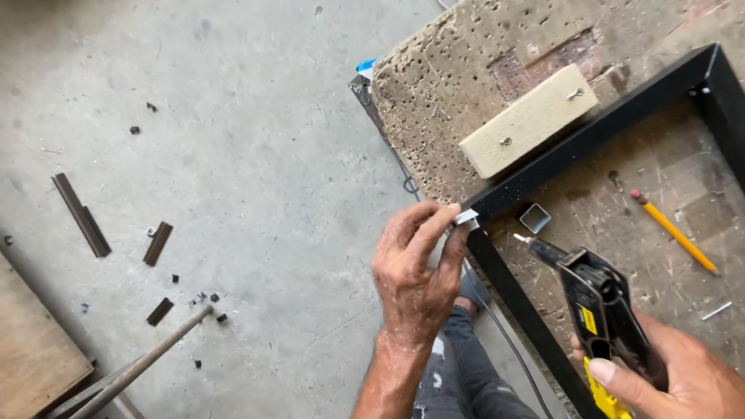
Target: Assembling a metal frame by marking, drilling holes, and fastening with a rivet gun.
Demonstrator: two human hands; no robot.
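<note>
Lower centre: your left hand (414, 273) pinched a small metal bracket (466, 219) against the black frame (525, 313) corner. Lower right: your right hand (674, 372) gripped a riveter (598, 306). Risk: the bracket likely slips if pinch loosens.

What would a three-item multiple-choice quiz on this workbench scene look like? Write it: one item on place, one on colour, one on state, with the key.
1. Where does the pencil lie?
A. On the floor
B. On the workbench, inside the black metal frame
C. On the wooden block

2. What colour is the pencil?
A. Blue
B. Green
C. Yellow-orange

3. What is the right hand doing?
A. Gripping a black and yellow rivet gun
B. Resting open on the bench
C. Holding the pencil

Key:
1 B, it rests on the board within the frame's corner.
2 C, its shaft shows yellow-orange.
3 A, its fingers wrap the tool's handles, while the left hand pinches a small metal piece at the frame's corner.
</note>
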